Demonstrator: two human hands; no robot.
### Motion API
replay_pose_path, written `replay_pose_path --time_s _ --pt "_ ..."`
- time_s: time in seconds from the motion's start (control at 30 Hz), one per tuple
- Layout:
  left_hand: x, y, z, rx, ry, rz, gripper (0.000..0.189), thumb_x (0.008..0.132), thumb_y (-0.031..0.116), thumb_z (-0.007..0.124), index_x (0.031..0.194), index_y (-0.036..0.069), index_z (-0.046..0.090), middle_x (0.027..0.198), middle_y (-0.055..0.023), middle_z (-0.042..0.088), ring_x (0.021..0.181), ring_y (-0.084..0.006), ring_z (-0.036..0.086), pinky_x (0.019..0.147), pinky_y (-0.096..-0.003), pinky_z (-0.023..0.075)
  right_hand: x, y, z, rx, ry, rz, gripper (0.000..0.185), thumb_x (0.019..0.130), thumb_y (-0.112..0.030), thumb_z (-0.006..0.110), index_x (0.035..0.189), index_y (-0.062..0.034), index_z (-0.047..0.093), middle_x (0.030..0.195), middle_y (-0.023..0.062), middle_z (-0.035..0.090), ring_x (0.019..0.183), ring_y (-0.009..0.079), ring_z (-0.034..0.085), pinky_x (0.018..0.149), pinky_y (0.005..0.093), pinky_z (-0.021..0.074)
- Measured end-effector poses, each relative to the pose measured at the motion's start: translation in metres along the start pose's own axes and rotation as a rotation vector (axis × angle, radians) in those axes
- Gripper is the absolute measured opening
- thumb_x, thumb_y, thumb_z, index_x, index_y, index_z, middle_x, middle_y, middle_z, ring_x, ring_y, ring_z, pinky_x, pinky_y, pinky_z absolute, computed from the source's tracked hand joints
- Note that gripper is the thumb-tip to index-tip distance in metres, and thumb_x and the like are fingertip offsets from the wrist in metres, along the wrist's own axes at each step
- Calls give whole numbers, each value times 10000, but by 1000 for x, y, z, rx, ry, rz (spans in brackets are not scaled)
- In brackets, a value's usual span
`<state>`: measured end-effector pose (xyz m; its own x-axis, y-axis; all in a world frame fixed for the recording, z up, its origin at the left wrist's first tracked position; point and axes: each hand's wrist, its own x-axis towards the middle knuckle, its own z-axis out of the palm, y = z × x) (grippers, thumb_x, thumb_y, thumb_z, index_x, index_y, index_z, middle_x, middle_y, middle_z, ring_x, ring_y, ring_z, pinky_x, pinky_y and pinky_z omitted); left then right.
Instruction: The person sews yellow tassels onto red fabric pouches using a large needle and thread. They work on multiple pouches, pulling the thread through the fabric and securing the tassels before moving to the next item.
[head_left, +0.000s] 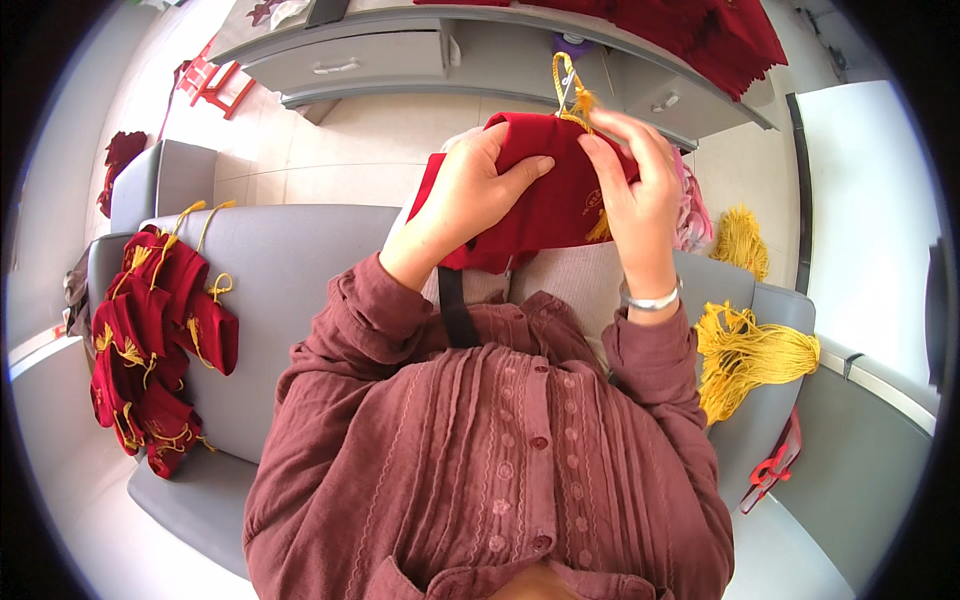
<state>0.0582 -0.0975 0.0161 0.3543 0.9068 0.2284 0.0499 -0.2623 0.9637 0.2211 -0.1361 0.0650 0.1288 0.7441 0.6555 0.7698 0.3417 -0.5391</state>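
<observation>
A dark red cloth pouch (540, 191) with gold print hangs in front of my lap. My left hand (480, 180) grips it, thumb on the near face and the fingers hidden behind the cloth. At its upper edge a yellow cord (559, 75) stands up in a loop with a tassel. A slim metal tool (567, 88), its kind unclear, shows at the loop. My right hand (637, 169) is at the pouch's upper right, thumb and fingertips by the cord; whether they pinch it is unclear. Another yellow tassel (600, 226) hangs low on the pouch.
Several red pouches with yellow cords (157, 322) lie on the grey sofa (300, 225) to my left. Yellow cord bundles (750, 360) rest on the right. A grey desk (375, 64) stands ahead, bearing red cloth (690, 37). Beyond is a red stool (225, 88).
</observation>
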Motion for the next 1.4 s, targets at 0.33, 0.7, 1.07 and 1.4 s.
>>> replay_pose_path --time_s 0.33,0.7,1.07,1.4 --pt "6 -9 7 -36 104 -47 232 794 170 729 876 -26 636 745 -134 667 670 -206 629 638 -328 490 -100 -26 1 138 -505 398 169 796 -166 699 759 -20 621 733 126 597 656 318 589 572 370 458" --pt "7 -6 8 -206 132 -154 198 832 144 701 908 -26 633 788 -58 667 716 -91 589 644 -267 479 -111 -10 -12 262 -645 431 163 821 -133 676 769 -5 590 695 127 532 604 290 532 562 357 417" --pt "10 -1 11 -253 204 -220 215 834 143 701 937 -35 638 829 -69 675 760 -92 602 686 -262 492 -113 -9 -20 233 -640 395 149 798 -104 679 747 -4 581 685 123 509 603 291 514 557 363 401" --pt "42 7 -32 -756 401 -212 208 846 32 665 1039 -14 603 974 -99 669 854 -182 661 767 -310 558 -153 -2 -40 272 -817 415 109 848 -119 621 832 -13 606 755 135 552 689 297 563 623 361 446"
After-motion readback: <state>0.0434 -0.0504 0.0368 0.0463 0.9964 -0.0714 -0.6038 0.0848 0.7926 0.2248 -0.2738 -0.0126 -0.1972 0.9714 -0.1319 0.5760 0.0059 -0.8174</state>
